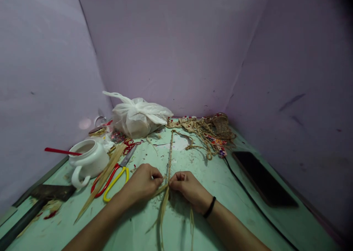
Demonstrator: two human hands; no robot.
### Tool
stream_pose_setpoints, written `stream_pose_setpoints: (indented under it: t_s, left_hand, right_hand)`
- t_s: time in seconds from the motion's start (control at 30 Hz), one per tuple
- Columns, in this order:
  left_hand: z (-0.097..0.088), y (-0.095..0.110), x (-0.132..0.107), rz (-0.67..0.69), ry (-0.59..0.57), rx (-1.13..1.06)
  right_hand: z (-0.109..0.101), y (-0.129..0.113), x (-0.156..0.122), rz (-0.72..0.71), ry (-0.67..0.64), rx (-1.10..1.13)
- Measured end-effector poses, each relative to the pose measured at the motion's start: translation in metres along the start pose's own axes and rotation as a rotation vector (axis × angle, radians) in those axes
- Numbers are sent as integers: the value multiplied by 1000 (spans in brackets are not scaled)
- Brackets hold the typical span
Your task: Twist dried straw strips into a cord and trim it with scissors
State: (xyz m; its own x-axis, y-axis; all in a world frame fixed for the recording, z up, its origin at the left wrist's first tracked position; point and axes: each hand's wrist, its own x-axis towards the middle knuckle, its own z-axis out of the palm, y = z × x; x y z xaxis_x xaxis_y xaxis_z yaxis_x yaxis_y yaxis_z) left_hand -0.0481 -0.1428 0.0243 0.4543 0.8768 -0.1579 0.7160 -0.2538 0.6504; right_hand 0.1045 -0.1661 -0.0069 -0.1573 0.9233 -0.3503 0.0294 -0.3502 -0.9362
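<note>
1. Loose, flat, straw-coloured fibre strips [163,218] trail toward the bottom edge, nearest the camera, between two bare forearms
2. They fan from the near end of a thin, tan, braided-looking plant-fibre cord [170,155], which runs lengthwise over the pale green tabletop [215,170], its far end near a tan tangle of cords [205,127]
3. Left hand [146,179]: thumb and forefinger are pinched together, on what looks like a strip just beside the cord; the fingertips hide the exact hold
4. Right hand [190,190]: thumb and fingers pinch, with almost no gap, at the cord's near end; how much fibre they catch cannot be told
5. By judgement, the cord is very light, dry, slightly rough and hardly slippery; the strips seem papery, springy and liable to split if creased sharply
6. Best hold: a flat fingertip pinch close to where strips meet cord, since their thin tails would flop
</note>
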Motion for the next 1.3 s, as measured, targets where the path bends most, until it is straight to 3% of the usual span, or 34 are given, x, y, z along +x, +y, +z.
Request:
stream_pose_setpoints:
  t_s: [0.2, 0.43, 0.63, 0.77, 0.97, 1.17, 1.3]
  left_hand:
    - [-3, -3, 1, -12, -200, -141]
    - [0, 0, -1, -49, -166, -165]
    - [4, -1, 3, -108, -43, -255]
    - [5, -2, 5, -56, -60, -186]
    - [7, -5, 5, -98, -77, -134]
    - [11, -5, 5, -71, -63, -192]
    - [14, 3, 7, -251, -78, -407]
  right_hand:
    - [0, 2, 1, 12, -4, 9]
    - [0, 2, 3, 9, -5, 6]
    - [0, -1, 0, 29, 4, -6]
    - [0, 0, 1, -8, 5, 16]
    - [1, 0, 1, -21, 18, 34]
    - [2, 0, 0, -44, 23, 49]
    - [2, 2, 1, -71, 16, 35]
